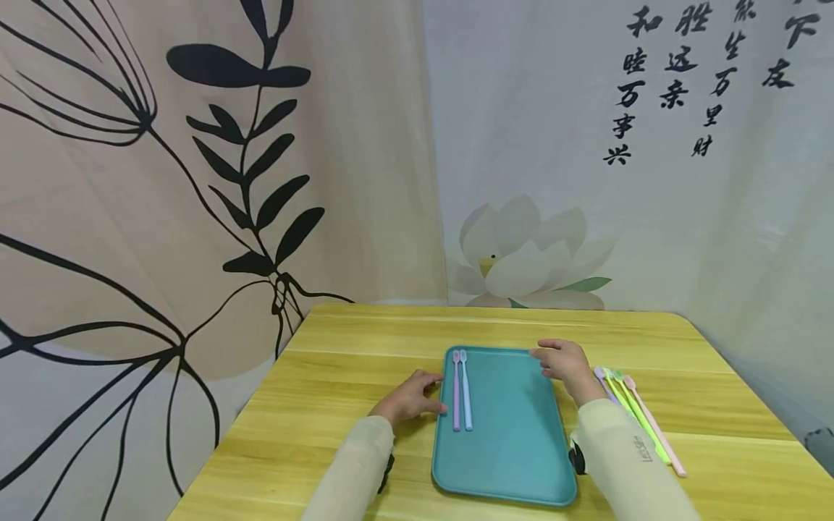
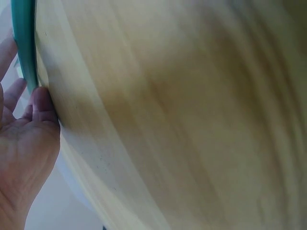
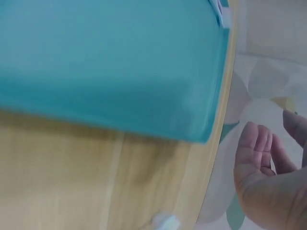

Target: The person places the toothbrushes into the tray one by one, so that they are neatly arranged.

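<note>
A teal tray [image 1: 515,456] lies on the wooden table with a purple toothbrush [image 1: 456,394] and a light blue toothbrush [image 1: 466,398] side by side along its left part. My left hand [image 1: 405,398] is at the tray's left edge, thumb and fingertips right at the rim. In the left wrist view, that hand's fingers [image 2: 43,103] meet the teal rim from the side. Over the tray's far right corner is my right hand [image 1: 565,365], its fingers loosely bent with nothing between them. The right wrist view shows its thumb apart from the fingers [image 3: 248,143].
Right of the tray, partly behind my right forearm, lie several more toothbrushes, among them a pink toothbrush [image 1: 658,430] and a purple one [image 1: 604,380], with yellow-green ones between. Behind the table [image 1: 365,325] hangs a printed curtain [image 1: 378,145].
</note>
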